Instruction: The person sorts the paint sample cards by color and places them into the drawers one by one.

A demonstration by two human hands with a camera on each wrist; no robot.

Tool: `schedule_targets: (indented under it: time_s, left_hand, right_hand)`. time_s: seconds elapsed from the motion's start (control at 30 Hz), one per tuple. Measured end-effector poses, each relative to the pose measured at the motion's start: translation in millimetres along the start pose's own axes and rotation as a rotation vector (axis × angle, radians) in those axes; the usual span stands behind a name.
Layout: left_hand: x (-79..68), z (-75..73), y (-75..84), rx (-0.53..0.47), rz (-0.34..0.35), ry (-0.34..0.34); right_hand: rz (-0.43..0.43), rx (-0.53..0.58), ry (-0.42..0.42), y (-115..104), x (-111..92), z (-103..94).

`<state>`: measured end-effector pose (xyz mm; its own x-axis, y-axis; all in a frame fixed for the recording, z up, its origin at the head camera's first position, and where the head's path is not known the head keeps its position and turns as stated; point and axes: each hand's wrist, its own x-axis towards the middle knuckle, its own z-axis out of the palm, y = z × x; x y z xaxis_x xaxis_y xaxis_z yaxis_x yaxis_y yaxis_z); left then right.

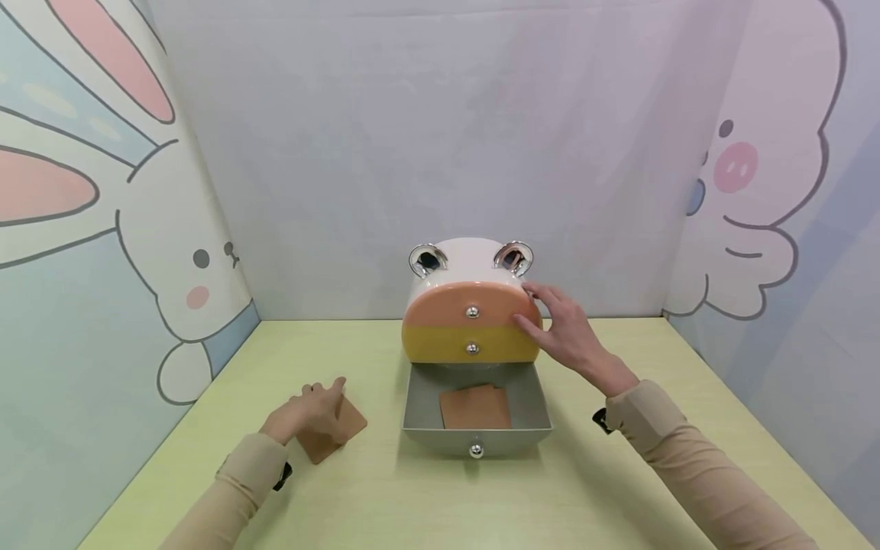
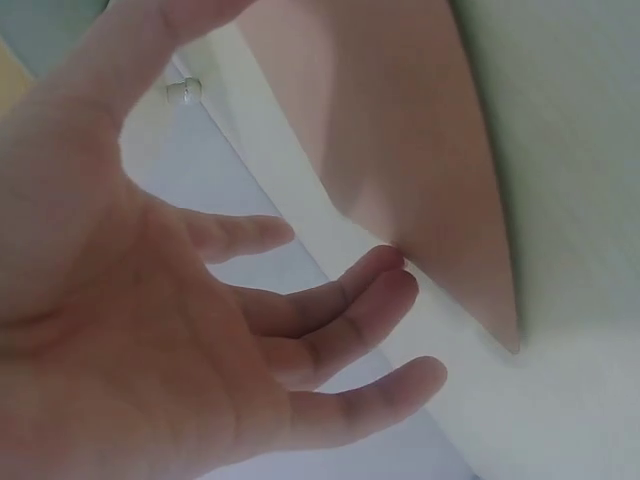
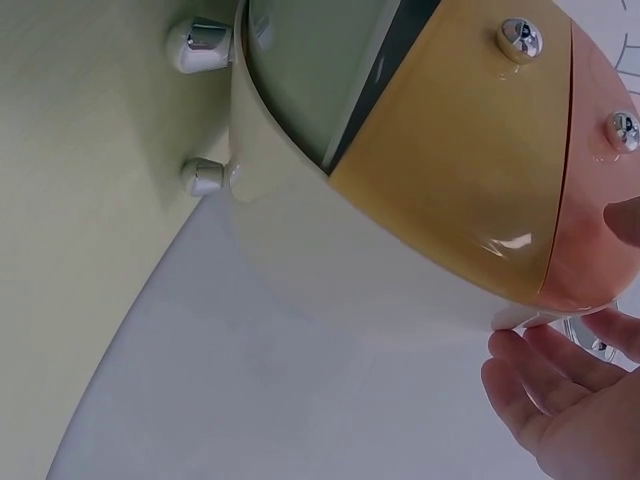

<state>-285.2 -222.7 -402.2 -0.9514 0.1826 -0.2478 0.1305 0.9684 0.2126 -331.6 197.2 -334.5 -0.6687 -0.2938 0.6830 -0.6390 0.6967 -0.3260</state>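
A small frog-shaped drawer cabinet [image 1: 470, 263] stands on the table, with a white body, a peach drawer [image 1: 440, 305] and a yellow drawer [image 1: 440, 344], both closed. Its grey-green bottom drawer [image 1: 474, 441] is pulled out, and brown square pieces [image 1: 476, 407] lie inside. My right hand [image 1: 569, 336] grips the cabinet's upper right side, thumb on the peach front and fingers along the white side. To the left, my left hand [image 1: 312, 412] is over another flat brown square piece [image 1: 352, 418] on the table. Its fingertips [image 2: 395, 285] are at the piece's edge, fairly straight.
The pale yellow-green table [image 1: 344, 504] meets a grey-white back wall [image 1: 330, 191]. Side panels with a cartoon rabbit [image 1: 179, 244] and a pink-nosed character [image 1: 763, 168] enclose it. Round silver knobs [image 1: 476, 451] stick out from the drawer fronts.
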Motion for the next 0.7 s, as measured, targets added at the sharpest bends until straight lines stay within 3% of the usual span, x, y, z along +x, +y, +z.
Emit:
schedule_targets:
  time_s: [0.3,0.7]
  left_hand:
    - [5.2,0.3,-6.0,-0.028,0.000,0.011]
    - [4.3,-23.3,10.6,0.016,0.120,0.129]
  right_hand:
    - [0.002,-0.006,-0.009,-1.0,-0.8,0.1]
    - [0.006,-0.005,-0.006,-0.6,-0.8,1.1]
